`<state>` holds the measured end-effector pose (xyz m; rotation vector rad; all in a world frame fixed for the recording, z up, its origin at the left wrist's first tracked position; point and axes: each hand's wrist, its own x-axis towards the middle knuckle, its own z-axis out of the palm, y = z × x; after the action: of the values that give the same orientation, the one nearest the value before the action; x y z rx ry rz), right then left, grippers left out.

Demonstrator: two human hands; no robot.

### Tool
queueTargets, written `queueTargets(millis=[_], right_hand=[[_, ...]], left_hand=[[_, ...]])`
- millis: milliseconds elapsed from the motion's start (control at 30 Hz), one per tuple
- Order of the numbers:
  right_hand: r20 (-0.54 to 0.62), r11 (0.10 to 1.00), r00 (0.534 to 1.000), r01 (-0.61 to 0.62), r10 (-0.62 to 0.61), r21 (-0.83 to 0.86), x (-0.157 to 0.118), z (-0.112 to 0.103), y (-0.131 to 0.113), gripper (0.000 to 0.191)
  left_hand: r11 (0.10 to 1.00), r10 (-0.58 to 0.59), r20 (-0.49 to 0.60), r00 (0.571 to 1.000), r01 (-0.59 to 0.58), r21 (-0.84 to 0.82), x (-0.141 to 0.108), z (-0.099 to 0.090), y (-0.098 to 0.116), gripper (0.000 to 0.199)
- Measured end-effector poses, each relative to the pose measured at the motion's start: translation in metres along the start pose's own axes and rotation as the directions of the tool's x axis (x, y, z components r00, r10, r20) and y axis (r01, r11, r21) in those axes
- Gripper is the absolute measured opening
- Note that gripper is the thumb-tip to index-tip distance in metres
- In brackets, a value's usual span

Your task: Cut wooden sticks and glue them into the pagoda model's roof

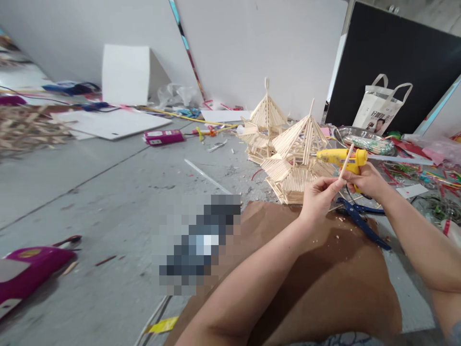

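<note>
My left hand (321, 196) pinches the lower end of a thin wooden stick (346, 161), which points up at a slant. Close beside it, my right hand (366, 180) is wrapped round the handle of a yellow glue gun (334, 156). The gun's nozzle points left, at the roof of the nearer stick pagoda (306, 137); whether they touch I cannot tell. The stick crosses in front of the gun's body, and a clear glue stick (399, 159) juts from its rear. Behind stands another stick pagoda (266, 120) with a pointed roof.
Blue-handled pliers (362, 223) lie on brown paper (324, 288) below my hands. Magenta tools (163, 137) rest on the grey floor to the left. A metal bowl (338, 137) and white bag (376, 108) stand at back right. A blurred-out object (205, 240) lies left of the paper.
</note>
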<state>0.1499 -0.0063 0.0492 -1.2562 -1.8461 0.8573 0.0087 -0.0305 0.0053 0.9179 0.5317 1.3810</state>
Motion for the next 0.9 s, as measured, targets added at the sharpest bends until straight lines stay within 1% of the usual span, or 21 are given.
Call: queueTargets(millis=[200, 333, 600, 900], right_hand=[[0.002, 1.000, 1.000, -0.012, 0.012, -0.020, -0.0005, -0.0005, -0.0002, 0.023], [0.009, 1.000, 1.000, 0.011, -0.011, -0.024, -0.0011, -0.0002, -0.0026, 0.024], [0.000, 0.997, 1.000, 0.014, -0.014, -0.071, -0.0010, 0.0004, -0.0067, 0.033], [0.013, 0.998, 0.999, 0.050, -0.050, -0.041, -0.0016, -0.0007, -0.0046, 0.032]], left_hand=[[1.000, 0.009, 0.005, 1.000, -0.009, 0.012, 0.0001, -0.0003, 0.0003, 0.032], [1.000, 0.002, -0.004, 1.000, -0.002, 0.009, 0.0007, -0.0002, 0.0003, 0.033], [1.000, 0.009, -0.016, 1.000, -0.009, 0.014, 0.0015, -0.0013, -0.0018, 0.032], [0.998, 0.022, -0.022, 1.000, -0.020, 0.057, 0.0021, -0.0020, -0.0025, 0.034]])
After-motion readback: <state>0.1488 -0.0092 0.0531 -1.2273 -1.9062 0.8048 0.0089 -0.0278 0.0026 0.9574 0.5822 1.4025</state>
